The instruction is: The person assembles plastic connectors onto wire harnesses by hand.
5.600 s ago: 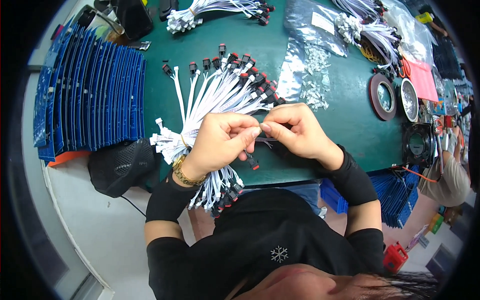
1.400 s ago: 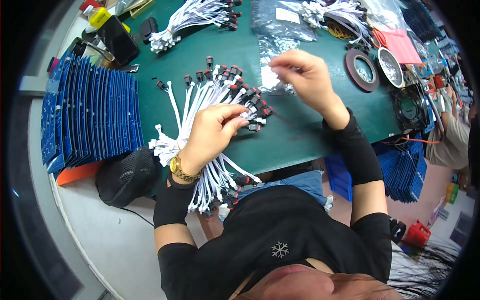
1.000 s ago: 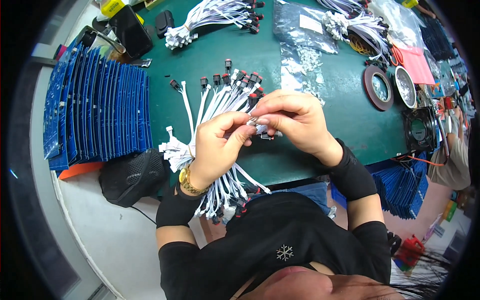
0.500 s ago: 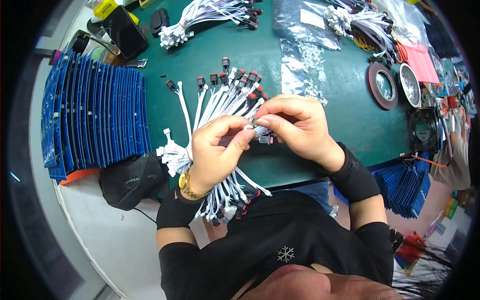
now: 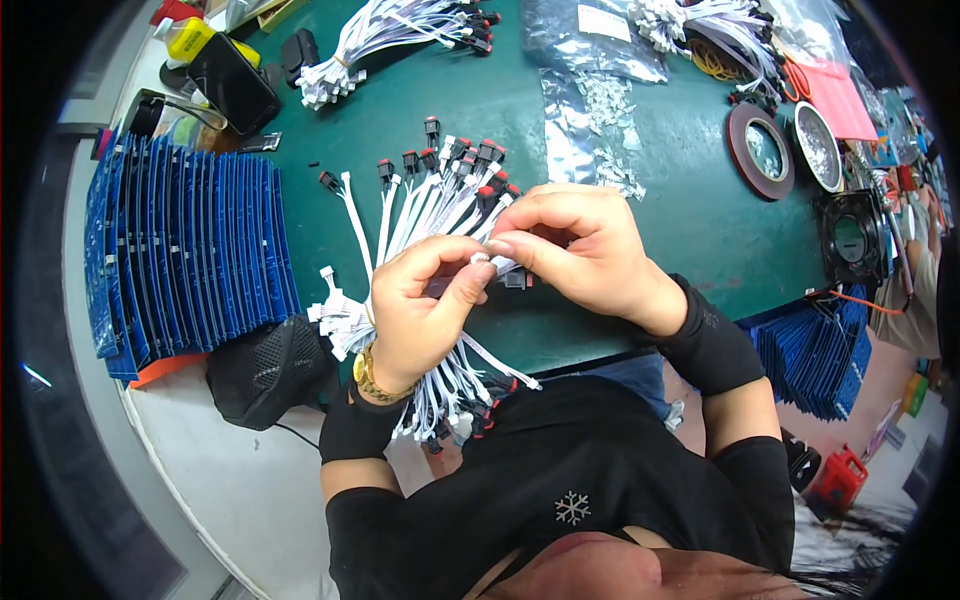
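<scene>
Both hands meet over the worktop's point(image 5: 640, 200) near edge. The left hand point(image 5: 415, 310) and right hand point(image 5: 585, 250) each pinch one white cable's small connector point(image 5: 483, 260) above the fanned cable bundle point(image 5: 425, 215).

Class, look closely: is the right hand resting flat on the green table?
No, the right hand is raised, pinching a small connector together with the left hand.

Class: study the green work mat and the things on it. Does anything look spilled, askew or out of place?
Mostly orderly. The one oddity: the bundle of white cables overhangs the mat's near edge, its ends dangling toward the lap beneath the left hand. Small white parts stay inside their clear bag.
</scene>
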### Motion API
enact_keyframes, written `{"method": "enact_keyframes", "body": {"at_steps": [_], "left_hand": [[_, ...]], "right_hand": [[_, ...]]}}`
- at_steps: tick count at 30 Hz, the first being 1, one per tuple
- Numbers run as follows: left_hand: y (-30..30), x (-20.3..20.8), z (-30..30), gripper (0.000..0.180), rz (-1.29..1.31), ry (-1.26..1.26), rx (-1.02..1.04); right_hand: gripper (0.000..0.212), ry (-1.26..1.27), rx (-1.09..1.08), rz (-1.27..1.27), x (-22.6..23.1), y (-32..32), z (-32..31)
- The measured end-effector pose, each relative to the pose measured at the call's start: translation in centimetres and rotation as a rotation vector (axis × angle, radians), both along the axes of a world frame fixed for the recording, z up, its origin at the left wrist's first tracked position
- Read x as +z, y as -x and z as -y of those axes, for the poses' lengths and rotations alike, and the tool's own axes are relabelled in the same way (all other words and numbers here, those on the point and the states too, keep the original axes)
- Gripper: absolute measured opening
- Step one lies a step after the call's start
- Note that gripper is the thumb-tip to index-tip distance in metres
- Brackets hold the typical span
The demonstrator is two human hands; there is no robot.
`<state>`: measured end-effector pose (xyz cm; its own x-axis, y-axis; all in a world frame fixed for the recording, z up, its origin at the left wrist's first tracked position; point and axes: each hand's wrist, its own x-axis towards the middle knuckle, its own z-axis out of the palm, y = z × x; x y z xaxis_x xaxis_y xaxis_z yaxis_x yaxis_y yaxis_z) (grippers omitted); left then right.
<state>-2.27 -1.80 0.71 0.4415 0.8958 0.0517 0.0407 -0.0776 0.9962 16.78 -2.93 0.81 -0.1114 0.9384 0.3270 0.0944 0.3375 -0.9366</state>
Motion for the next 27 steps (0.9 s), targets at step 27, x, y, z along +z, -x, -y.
{"method": "enact_keyframes", "body": {"at_steps": [27], "left_hand": [[0.3, -0.2, -0.4, 0.009, -0.078, 0.183, -0.066]], "right_hand": [[0.003, -0.188, 0.062, 0.198, -0.7, 0.0, -0.4]]}}
